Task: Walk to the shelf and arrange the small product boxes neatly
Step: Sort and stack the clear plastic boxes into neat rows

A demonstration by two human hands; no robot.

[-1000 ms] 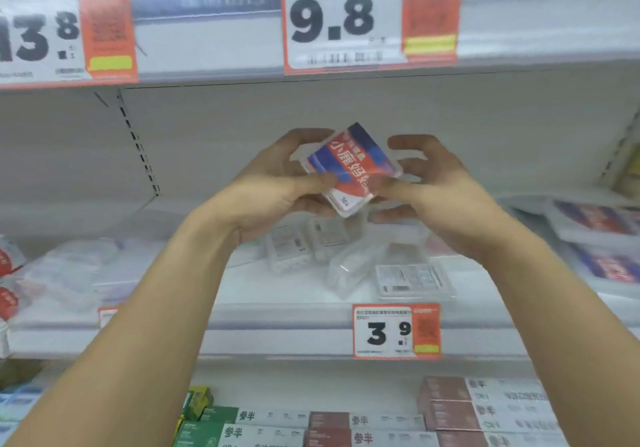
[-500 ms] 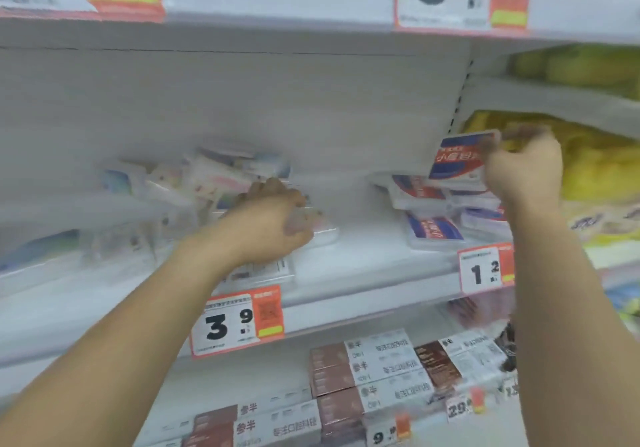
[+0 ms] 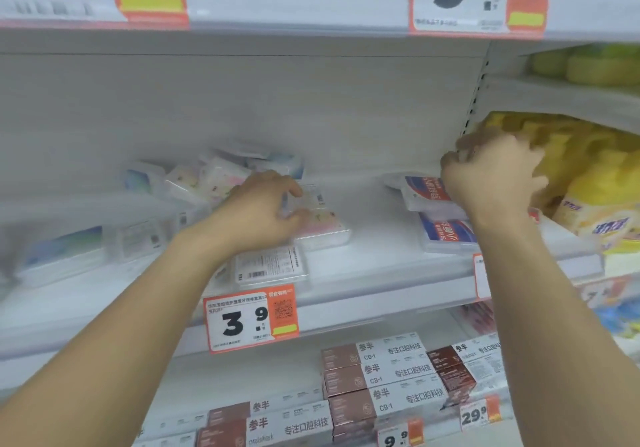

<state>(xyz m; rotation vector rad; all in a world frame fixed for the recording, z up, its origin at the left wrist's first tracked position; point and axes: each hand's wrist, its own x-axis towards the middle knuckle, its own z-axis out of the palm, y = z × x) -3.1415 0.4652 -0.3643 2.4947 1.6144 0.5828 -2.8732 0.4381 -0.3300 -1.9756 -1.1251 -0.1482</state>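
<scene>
a white metal shelf [image 3: 363,287] with a flat lip carries three groups of goods. largest are the soft yellow packs [image 3: 588,183] at the far right, too blurred to count. two flat boxes with red and blue labels [image 3: 446,233] lie stacked right of centre. left of centre, several small clear plastic boxes [image 3: 221,178] sit in a loose heap, and one more lies label-up [image 3: 270,264] at the lip. the left hand [image 3: 259,211] rests half-curled on a pink-printed clear box [image 3: 322,226]. the right hand [image 3: 491,176] is curled over the stack's top box; whether it grips, i cannot tell. one orange price tag [image 3: 251,316] reads 3.9.
</scene>
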